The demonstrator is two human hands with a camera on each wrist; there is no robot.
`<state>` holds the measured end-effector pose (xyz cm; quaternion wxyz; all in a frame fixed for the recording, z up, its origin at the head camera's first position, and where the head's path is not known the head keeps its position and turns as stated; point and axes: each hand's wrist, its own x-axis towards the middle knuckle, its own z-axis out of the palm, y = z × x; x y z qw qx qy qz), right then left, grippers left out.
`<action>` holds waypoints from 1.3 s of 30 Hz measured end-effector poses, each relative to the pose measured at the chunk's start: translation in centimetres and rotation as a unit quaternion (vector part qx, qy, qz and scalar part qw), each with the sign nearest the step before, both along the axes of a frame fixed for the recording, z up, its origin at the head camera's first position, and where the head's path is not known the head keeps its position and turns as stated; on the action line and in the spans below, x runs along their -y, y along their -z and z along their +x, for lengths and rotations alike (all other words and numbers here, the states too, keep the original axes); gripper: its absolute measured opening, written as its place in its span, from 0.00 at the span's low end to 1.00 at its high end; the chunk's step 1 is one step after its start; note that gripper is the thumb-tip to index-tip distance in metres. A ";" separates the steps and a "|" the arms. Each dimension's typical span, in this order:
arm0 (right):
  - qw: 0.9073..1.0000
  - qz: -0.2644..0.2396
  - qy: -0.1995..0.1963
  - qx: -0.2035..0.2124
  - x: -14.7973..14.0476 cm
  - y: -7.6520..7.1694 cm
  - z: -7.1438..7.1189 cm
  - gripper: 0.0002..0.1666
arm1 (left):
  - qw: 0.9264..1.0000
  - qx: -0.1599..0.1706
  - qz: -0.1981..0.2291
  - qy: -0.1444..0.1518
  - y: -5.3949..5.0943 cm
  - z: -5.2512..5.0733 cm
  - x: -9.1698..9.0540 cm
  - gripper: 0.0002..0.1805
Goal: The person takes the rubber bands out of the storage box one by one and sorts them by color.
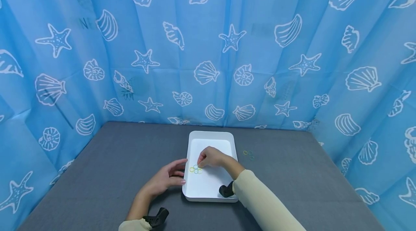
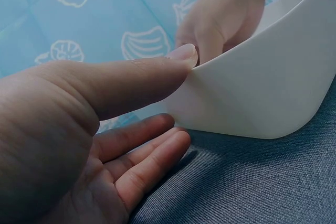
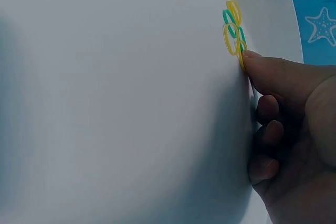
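Cream sleeve (image 1: 268, 198) up front, so yeah, my right grip (image 1: 212, 157) is pinching 1 yellow band (image 3: 241, 59) inside the white tray (image 1: 211, 199), left side; left grip (image 1: 162, 180)'s loosely spread, touching the tray.

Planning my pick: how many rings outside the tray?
3, right of the tray: yellow ring nearest it, green ring beside that, another green ring in front; others possibly hidden.

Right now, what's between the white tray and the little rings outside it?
Just bare grey table; the head view shows it between the white tray and those rings.
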<state>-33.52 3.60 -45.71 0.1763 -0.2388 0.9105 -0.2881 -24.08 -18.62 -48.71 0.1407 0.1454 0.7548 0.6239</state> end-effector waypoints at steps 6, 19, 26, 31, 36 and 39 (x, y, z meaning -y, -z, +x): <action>1.000 0.001 -0.007 0.005 0.0 0.2 0.0 0.07 | 1.000 0.003 0.004 0.000 -0.1 0.1 0.0 0.39; 1.000 -0.024 -0.007 0.012 -0.4 -0.1 0.0 0.07 | 1.000 -0.004 -0.006 -0.003 -0.3 0.3 -0.1 0.38; 0.997 -0.065 0.009 0.040 -1.0 -0.3 0.0 0.06 | 1.000 -0.003 -0.001 0.000 -0.3 0.2 -0.1 0.37; 0.994 -0.088 0.034 0.061 -1.6 -0.2 -0.3 0.06 | 1.000 -0.003 -0.001 0.006 0.0 0.1 -0.1 0.38; 0.990 -0.115 0.043 0.068 -2.2 -0.9 -0.6 0.05 | 1.000 -0.002 -0.003 0.002 -0.1 0.1 0.0 0.38; 0.988 -0.129 0.046 0.069 -2.5 -1.5 -0.7 0.05 | 1.000 -0.001 -0.004 0.000 -0.2 0.1 0.0 0.38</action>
